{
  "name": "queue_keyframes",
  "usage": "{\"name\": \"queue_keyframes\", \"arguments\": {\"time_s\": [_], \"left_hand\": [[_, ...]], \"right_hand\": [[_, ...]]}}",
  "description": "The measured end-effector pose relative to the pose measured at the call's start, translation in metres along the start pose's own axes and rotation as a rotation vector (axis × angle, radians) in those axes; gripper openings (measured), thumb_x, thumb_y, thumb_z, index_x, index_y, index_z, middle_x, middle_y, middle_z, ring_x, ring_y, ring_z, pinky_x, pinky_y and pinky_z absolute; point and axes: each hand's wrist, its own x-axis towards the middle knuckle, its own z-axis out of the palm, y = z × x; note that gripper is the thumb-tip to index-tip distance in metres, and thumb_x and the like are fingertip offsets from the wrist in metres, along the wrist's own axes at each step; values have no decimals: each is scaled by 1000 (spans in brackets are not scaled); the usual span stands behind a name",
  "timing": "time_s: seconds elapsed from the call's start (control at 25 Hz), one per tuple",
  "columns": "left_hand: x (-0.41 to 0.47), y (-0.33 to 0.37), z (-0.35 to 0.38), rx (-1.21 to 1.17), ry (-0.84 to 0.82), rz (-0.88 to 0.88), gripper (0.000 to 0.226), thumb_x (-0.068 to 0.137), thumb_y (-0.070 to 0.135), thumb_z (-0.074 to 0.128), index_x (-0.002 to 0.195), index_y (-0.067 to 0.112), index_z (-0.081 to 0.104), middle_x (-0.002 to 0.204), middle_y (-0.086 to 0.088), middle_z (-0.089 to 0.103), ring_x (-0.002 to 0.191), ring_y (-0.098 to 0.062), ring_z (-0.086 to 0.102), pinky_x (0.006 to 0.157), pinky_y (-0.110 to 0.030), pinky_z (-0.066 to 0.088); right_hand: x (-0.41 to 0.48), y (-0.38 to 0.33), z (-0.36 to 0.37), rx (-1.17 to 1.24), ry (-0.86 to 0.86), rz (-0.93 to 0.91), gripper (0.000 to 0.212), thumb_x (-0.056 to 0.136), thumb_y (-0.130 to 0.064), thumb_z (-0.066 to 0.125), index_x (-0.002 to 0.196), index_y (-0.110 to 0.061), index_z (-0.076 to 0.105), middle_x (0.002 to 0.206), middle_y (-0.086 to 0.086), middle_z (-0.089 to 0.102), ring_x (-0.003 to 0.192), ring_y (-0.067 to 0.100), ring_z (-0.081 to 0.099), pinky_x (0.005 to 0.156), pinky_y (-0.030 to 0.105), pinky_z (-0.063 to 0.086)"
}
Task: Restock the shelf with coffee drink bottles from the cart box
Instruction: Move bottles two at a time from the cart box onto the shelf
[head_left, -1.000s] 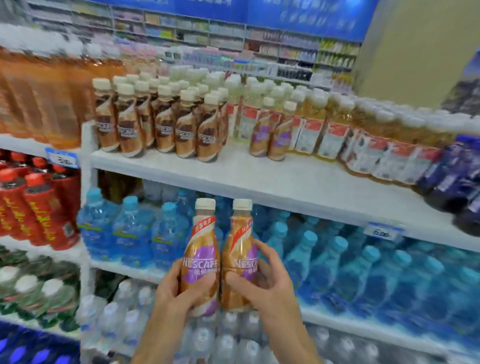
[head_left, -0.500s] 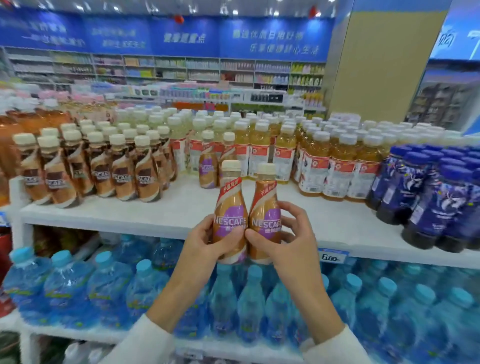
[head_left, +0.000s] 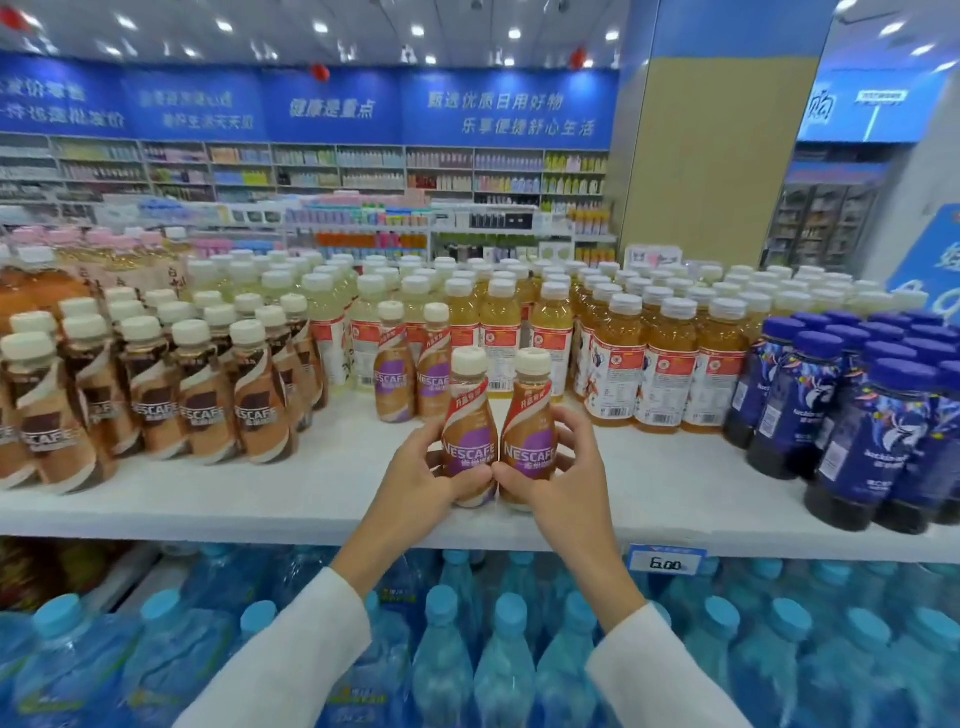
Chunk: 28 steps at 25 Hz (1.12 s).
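Two purple-labelled Nescafe coffee bottles stand side by side over the front of the white shelf (head_left: 208, 499). My left hand (head_left: 423, 475) grips the left bottle (head_left: 470, 421) low on its body. The right bottle (head_left: 530, 421) is gripped the same way by my right hand (head_left: 566, 467). Whether their bases touch the shelf I cannot tell. Behind them, two more purple-labelled coffee bottles (head_left: 413, 374) stand upright near the middle of the shelf. The cart box is out of view.
Brown-labelled Nescafe bottles (head_left: 202, 400) crowd the shelf's left. Yellow tea bottles (head_left: 660, 374) stand behind and to the right, dark blue bottles (head_left: 857, 415) at the far right. Blue water bottles (head_left: 509, 649) fill the lower shelf. A price tag (head_left: 666, 561) hangs on the shelf edge.
Both hands have carried the two bottles up from in front of the water shelf to the front of the coffee shelf. My view has risen with them.
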Motion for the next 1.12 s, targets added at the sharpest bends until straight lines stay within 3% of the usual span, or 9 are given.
{"name": "queue_keyframes", "arguments": {"time_s": [0.12,0.28,0.36,0.48,0.56,0.72,0.84,1.0,1.12], "left_hand": [[-1,-9,0,-11,-5,16,68,77,23,89,137,29,56,125,12,69,116,-10,65,100,-33,55],[-8,-12,-6,61,61,29,79,68,37,94,134,43,52,121,26,64,111,4,62,90,-20,54],[-10,-12,-6,65,113,15,74,68,37,94,131,39,55,118,23,66,106,-1,66,86,-21,57],[-12,-10,-1,82,165,9,65,68,32,95,124,31,62,112,20,69,99,-4,69,79,-17,57],[-11,-10,0,89,182,13,63,67,31,95,122,31,63,110,21,69,96,-2,69,75,-13,56],[-11,-11,1,106,197,8,61,68,31,94,120,36,62,105,27,67,93,4,69,67,-5,52],[-3,-13,5,108,214,17,60,70,29,93,122,36,64,102,30,66,92,17,63,67,0,48],[25,-10,12,194,229,35,60,80,28,86,135,29,61,111,24,63,93,7,59,75,-3,38],[50,-12,16,178,242,16,57,83,20,84,135,22,61,120,11,69,100,-1,64,87,-17,50]], "right_hand": [[-2,8,-5,-34,-34,35,79,69,-19,95,127,-44,47,129,-17,57,107,-10,59,82,13,54],[-6,12,-26,-137,-111,97,91,70,-31,93,144,-40,41,139,-19,53,125,2,52,99,22,45],[-4,10,-30,-128,-148,115,82,75,-22,90,142,-39,45,135,-17,58,123,4,57,97,21,48],[-7,8,-26,-168,-78,91,65,74,-16,90,121,-46,56,119,-20,67,105,-4,65,87,19,57],[-9,9,-22,-179,-20,73,62,72,-19,92,113,-49,57,110,-24,67,98,-11,65,77,10,54],[-13,11,-18,-198,3,86,63,74,-23,91,114,-53,53,104,-37,65,98,-16,62,72,4,50],[-3,13,-13,-207,19,95,63,74,-24,90,118,-50,53,111,-29,64,96,-8,64,69,5,50],[35,17,-3,-204,1,120,67,79,-13,86,136,-30,56,116,-16,62,98,-5,60,67,5,48],[67,22,-1,-207,-67,122,65,81,-4,81,138,-24,59,114,-21,63,104,1,62,71,7,49]]}}
